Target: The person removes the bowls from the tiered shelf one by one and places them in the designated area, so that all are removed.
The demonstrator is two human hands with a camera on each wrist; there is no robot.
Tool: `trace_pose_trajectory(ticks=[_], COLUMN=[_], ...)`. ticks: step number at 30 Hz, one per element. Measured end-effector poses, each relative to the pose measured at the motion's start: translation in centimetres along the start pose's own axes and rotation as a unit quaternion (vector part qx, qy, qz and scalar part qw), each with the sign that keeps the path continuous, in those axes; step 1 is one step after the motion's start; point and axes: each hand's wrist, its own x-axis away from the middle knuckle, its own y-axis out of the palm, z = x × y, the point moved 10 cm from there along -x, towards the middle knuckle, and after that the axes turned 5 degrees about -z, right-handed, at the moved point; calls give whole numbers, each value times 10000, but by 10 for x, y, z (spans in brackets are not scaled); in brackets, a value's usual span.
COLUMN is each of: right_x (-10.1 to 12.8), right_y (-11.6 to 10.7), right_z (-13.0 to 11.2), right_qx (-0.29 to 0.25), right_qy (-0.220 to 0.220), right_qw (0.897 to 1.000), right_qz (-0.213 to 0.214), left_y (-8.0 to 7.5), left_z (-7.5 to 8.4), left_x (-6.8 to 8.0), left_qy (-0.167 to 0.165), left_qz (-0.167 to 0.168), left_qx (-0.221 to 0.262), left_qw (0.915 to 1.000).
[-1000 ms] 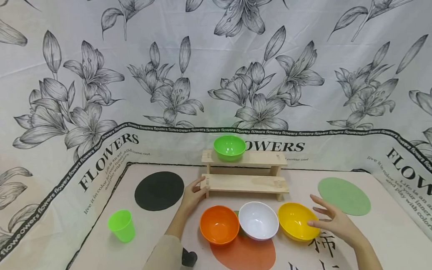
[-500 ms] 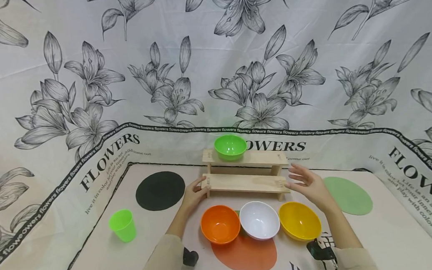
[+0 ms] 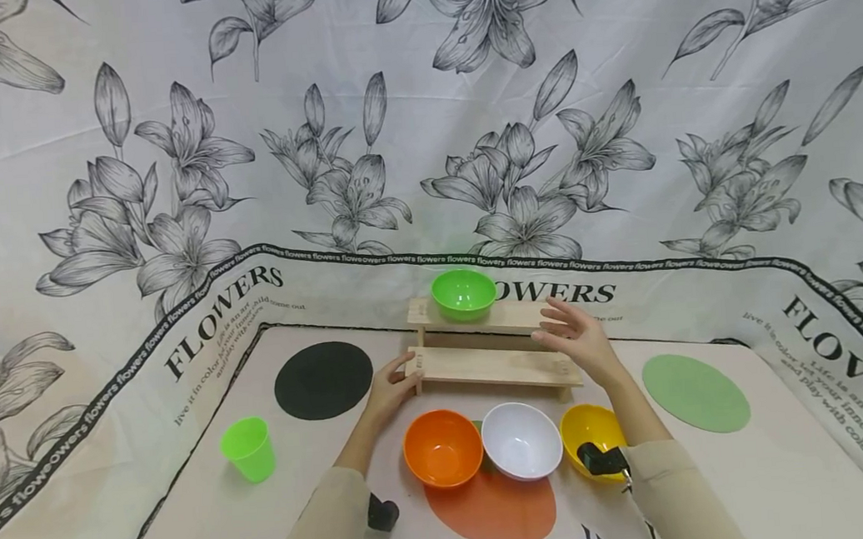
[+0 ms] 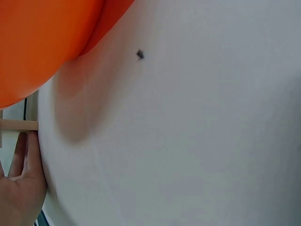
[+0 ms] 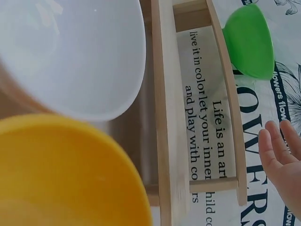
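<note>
My left hand (image 3: pixel 389 389) holds the left end of a two-tier wooden shelf (image 3: pixel 494 364), thumb at the front corner of the lower board. In the left wrist view its fingers (image 4: pixel 33 153) lie against the wood. A green bowl (image 3: pixel 464 295) sits on the upper board, left of centre. My right hand (image 3: pixel 579 343) is raised at the shelf's right end, fingers spread and holding nothing; the right wrist view shows it apart from the green bowl (image 5: pixel 249 42). Before the shelf stand an orange bowl (image 3: pixel 442 450), a white bowl (image 3: pixel 522 441) and a yellow bowl (image 3: pixel 588 425), partly hidden by the right wrist's camera.
A green cup (image 3: pixel 250 451) stands at the left, below a black round mat (image 3: pixel 323 381). A light green mat (image 3: pixel 696 393) lies at the right and an orange-red mat (image 3: pixel 497 515) in front of the bowls. Flower-printed cloth (image 3: pixel 349 167) hangs behind the table.
My right hand has left the yellow bowl and moved forward and left, past the lower board's right end to the upper board. The left hand stays at the shelf; the bowls have not moved.
</note>
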Motion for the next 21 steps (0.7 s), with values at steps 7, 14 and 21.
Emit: trace_pose_trajectory(ticks=[7,14,21], right_x=[-21,-35,-49], right_y=[14,33,46], right_z=[2,-2,2], right_qx=[-345,-556,-545], right_qy=[102,180,131], right_qw=[9993,9982,9983], right_qz=[-74,-162,-154], left_y=[1,6,7], left_z=[4,28,27], left_x=[3,13,13], left_qy=[-485,-540,-627], left_qz=[174,15,6], left_qx=[-231,40,118], left_qw=[9984,9985,9980])
